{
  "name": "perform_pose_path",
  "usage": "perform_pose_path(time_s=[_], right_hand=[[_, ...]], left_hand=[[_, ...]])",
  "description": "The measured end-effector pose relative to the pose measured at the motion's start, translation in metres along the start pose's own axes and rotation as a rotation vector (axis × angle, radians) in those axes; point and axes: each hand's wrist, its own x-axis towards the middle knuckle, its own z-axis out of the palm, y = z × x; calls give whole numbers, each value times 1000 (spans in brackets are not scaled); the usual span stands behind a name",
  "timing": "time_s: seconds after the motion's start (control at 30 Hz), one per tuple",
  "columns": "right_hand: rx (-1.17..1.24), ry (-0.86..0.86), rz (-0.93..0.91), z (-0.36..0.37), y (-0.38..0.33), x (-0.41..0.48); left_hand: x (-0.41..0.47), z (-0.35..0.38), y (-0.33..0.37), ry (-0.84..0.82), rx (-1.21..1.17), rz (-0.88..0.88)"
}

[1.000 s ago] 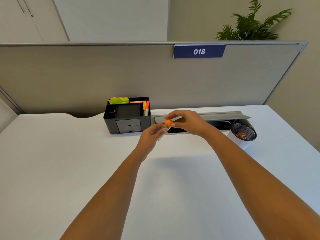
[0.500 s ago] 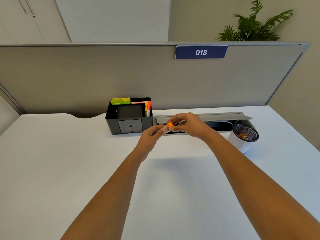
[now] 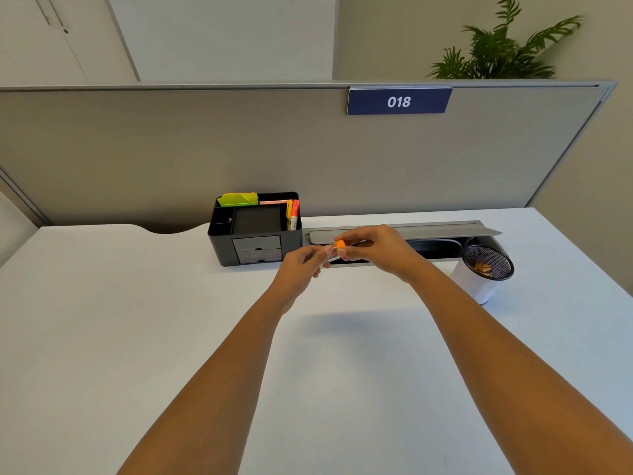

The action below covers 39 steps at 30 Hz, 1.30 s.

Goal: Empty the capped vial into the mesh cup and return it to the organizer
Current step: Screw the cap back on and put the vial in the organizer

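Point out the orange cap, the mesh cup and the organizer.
orange cap [image 3: 339, 244], head view, on its side face.
mesh cup [image 3: 498, 273], head view, on its front rim.
organizer [image 3: 222, 250], head view, on its front wall.

The vial [image 3: 331, 252] is clear with an orange cap [image 3: 340, 244]. At ten o'clock from it, the black organizer [image 3: 222, 248] holds lime-green sticky notes [image 3: 238, 199], pink paper [image 3: 273, 202] and an orange marker [image 3: 294, 214]. At three o'clock sits a black mesh cup [image 3: 488, 260] on a white base, upon the white desk [image 3: 102, 320], and a navy sign [image 3: 398, 101] reads 018 in white.
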Motion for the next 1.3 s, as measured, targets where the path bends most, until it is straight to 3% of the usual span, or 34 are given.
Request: perform_pose_path(time_s=[0.3, 0.47, 0.67, 0.87, 1.1, 1.3], right_hand=[[142, 6, 65, 8, 3, 0], [-86, 278, -83, 21, -9, -2], [-254, 48, -135, 33, -3, -6], [-250, 235, -174, 48, -5, -2], [-413, 241, -170, 50, -9, -3], [-349, 146, -164, 49, -16, 4]], left_hand=[[-5, 3, 1, 37, -42, 29], [-5, 9, 6, 104, -123, 25], [1, 4, 16, 88, -157, -92], [1, 15, 22, 77, -165, -172], [3, 14, 19, 114, -126, -217], [6, 7, 14, 101, -126, -169]])
